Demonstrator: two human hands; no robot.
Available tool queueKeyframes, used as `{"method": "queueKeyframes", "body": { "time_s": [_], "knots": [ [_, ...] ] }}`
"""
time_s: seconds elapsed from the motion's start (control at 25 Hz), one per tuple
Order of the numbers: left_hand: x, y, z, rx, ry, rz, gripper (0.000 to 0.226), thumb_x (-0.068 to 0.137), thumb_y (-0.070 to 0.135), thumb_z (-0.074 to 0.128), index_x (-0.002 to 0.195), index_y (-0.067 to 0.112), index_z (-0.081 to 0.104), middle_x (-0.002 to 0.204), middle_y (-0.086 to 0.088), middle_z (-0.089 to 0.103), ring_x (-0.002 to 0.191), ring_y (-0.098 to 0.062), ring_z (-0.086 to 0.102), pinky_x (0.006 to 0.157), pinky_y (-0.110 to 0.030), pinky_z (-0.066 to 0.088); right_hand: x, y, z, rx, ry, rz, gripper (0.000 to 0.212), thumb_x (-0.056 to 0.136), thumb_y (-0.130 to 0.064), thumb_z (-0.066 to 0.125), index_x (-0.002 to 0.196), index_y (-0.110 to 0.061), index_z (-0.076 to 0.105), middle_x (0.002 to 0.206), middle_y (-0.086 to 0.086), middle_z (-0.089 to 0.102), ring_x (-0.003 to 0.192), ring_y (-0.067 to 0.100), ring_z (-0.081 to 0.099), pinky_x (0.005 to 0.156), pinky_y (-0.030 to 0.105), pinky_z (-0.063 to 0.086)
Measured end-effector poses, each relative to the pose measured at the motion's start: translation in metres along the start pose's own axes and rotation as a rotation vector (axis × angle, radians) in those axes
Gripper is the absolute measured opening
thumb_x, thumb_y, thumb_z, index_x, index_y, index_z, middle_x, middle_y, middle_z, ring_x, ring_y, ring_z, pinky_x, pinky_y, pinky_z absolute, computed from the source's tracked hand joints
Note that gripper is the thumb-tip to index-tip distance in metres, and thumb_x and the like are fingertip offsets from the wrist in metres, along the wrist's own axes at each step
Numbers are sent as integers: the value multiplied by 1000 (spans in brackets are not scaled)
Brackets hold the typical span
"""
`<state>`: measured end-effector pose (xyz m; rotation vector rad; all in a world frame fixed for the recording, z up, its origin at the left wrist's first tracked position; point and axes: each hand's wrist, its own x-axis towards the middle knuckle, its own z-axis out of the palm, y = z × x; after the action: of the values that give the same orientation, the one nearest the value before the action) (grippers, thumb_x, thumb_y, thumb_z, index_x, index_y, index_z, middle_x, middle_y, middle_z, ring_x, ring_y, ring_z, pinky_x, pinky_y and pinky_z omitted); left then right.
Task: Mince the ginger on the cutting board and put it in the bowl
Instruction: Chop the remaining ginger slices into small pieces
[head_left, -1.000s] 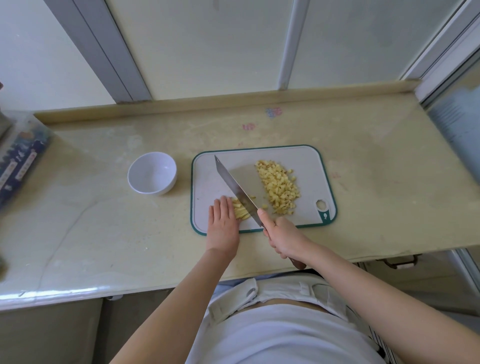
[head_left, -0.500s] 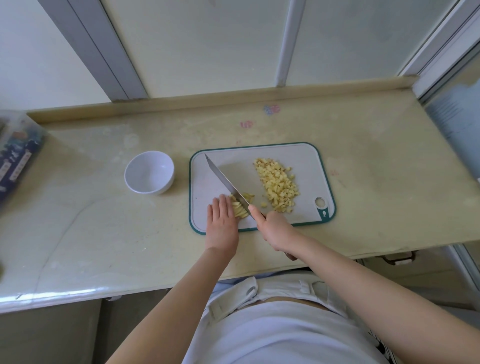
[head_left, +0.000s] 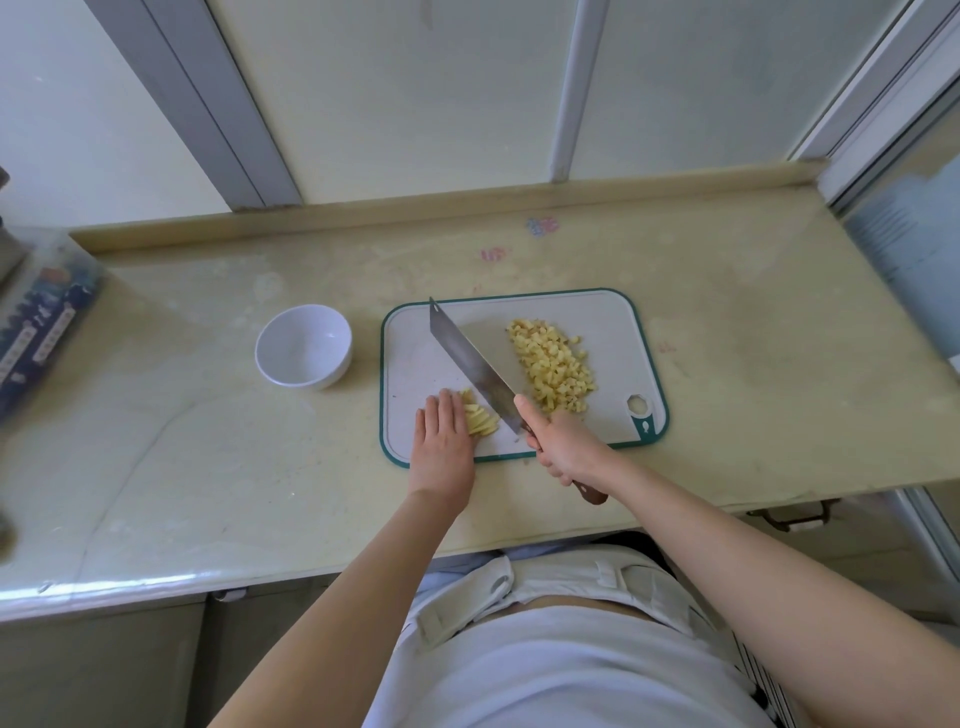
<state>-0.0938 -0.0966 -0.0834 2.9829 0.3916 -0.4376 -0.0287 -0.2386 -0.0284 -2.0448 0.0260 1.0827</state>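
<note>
A white cutting board (head_left: 602, 312) with a green rim lies on the counter. A heap of diced ginger (head_left: 553, 371) sits on its middle right. A small bundle of ginger strips (head_left: 480, 418) lies near its front left, and my left hand (head_left: 444, 441) presses flat on them. My right hand (head_left: 563, 449) grips the wooden handle of a cleaver (head_left: 470, 364), whose blade slants across the board between the strips and the heap. An empty white bowl (head_left: 304, 345) stands left of the board.
The beige counter (head_left: 753, 364) ends at a raised back ledge below the window frames. A printed blue box (head_left: 39, 332) lies at the far left edge. A drawer handle (head_left: 795, 514) shows under the counter's front right.
The cleaver blade has come up and tilted, showing more of its flat side. My left hand still rests on the strips. The camera shifted slightly.
</note>
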Motion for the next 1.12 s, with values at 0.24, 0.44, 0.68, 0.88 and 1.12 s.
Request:
{"method": "queueKeyframes", "body": {
  "time_s": [0.24,0.44,0.68,0.88,1.12],
  "knots": [
    [0,0,-4,-62,-5,2,60,103,30,17,145,0,-14,156,-15,-7,144,-30,-8,118,-38,-4,-9,-4,0,27,66,-66,56,96,-64,32,65,-17,37,46,-7,29,35,10,24,38,19,23],
    [-5,0,-6,-223,22,-6,63,102,32,24,146,3,-10,156,-13,-4,144,-27,-6,117,-34,-5,-16,-10,-2,30,53,-97,58,96,-64,31,65,-16,39,46,-6,29,36,11,25,37,19,25],
    [-3,3,-1,-217,26,-22,59,103,29,20,146,1,-10,157,-12,-6,144,-27,-10,117,-33,-4,-14,-8,1,37,30,-55,55,96,-63,32,64,-18,34,47,-6,27,38,12,21,40,21,20],
    [-3,3,0,-163,34,-15,58,103,28,17,145,1,-12,156,-13,-9,144,-28,-12,116,-33,-7,-3,2,14,-89,62,-12,58,95,-66,30,58,-21,28,46,-3,27,33,13,23,39,21,23],
    [-3,3,4,-165,63,2,57,103,27,20,146,3,-8,157,-10,-3,144,-28,-9,117,-34,-4,3,-4,19,-132,101,-77,60,96,-65,27,60,-18,29,49,-2,29,36,14,26,45,26,28]
  ]
}}
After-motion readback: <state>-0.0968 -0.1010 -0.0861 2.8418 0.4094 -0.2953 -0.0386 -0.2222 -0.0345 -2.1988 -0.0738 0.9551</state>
